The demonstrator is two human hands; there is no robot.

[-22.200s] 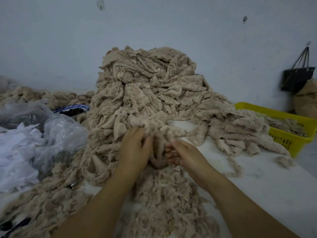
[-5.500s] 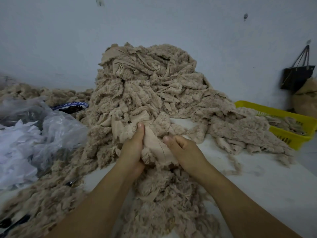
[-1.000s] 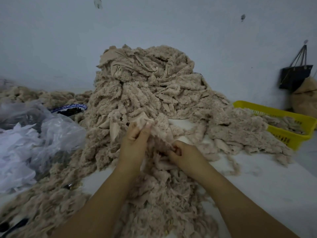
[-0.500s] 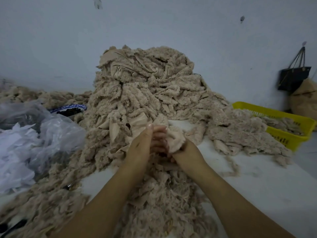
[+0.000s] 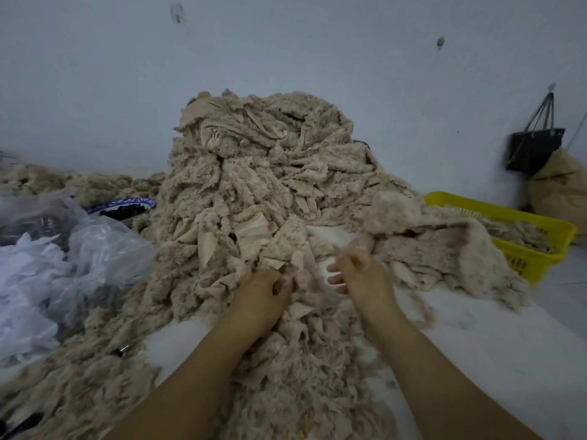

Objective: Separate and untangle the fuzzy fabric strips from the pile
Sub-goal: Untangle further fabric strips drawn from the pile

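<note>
A tall pile of beige fuzzy fabric strips [image 5: 263, 173] rises at the middle of the white table [image 5: 495, 344]. My left hand [image 5: 260, 295] is at the pile's foot, its fingers curled round a bunch of strips there. My right hand [image 5: 359, 274], blurred by motion, hovers just to the right over bare table with its fingers loosely spread and nothing in them. A blurred fuzzy piece [image 5: 409, 217] lies atop the low heap of strips [image 5: 444, 258] to the right. More loose strips [image 5: 301, 360] lie between my forearms.
A yellow plastic basket [image 5: 527, 249] with strips stands at the right table edge. Clear plastic bags with white scraps [image 5: 57, 268] fill the left. A blue-rimmed bowl [image 5: 124, 208] sits behind them. A black bag [image 5: 533, 147] hangs on the wall.
Half a second ago both hands held a piece together in front of the pile. Now they are apart: the right has swung right and let it go, the left has dropped into the strips.
</note>
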